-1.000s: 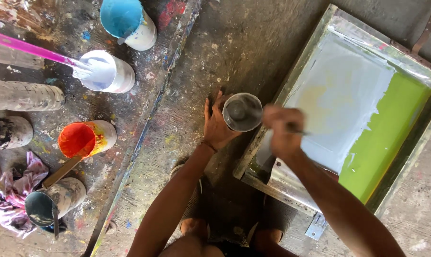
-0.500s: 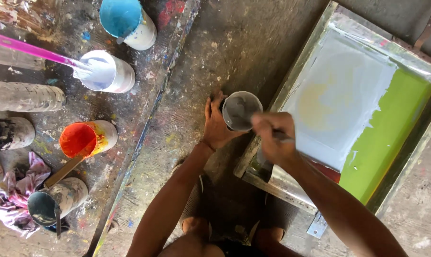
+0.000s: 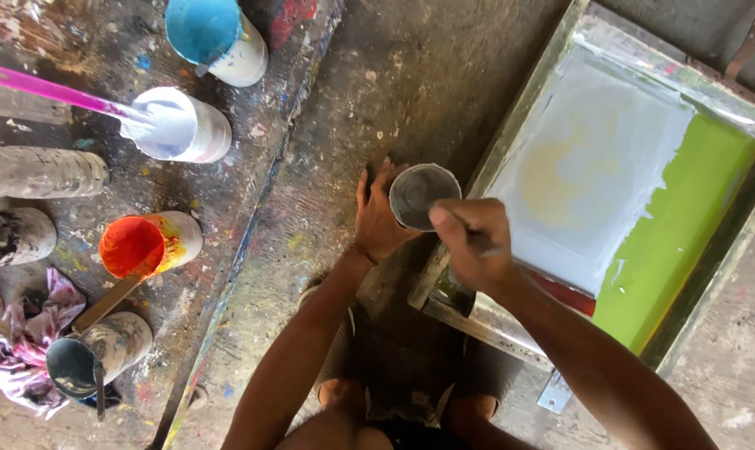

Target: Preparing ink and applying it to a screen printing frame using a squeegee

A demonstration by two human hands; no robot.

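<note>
My left hand (image 3: pixel 377 218) grips a small grey paint cup (image 3: pixel 422 193) from its left side, holding it just above the floor by the screen frame's corner. My right hand (image 3: pixel 475 243) is closed around a thin stick or tool whose tip reaches toward the cup's rim; most of the tool is hidden by my fingers. Right of both hands lies a wooden screen-printing frame (image 3: pixel 511 117) with a mesh coated white on the left and bright green (image 3: pixel 686 225) on the right.
Several paint tubs stand on the stained floor at left: a blue one (image 3: pixel 215 33), a white one (image 3: pixel 177 125) with a pink stirrer (image 3: pixel 48 87), an orange one (image 3: pixel 144 243) and a grey one (image 3: pixel 90 354). A stained rag (image 3: pixel 23 342) lies at bottom left. My knees fill the bottom centre.
My right hand has pulled back from over the white mesh toward the cup. The left hand and cup have stayed almost in place.
</note>
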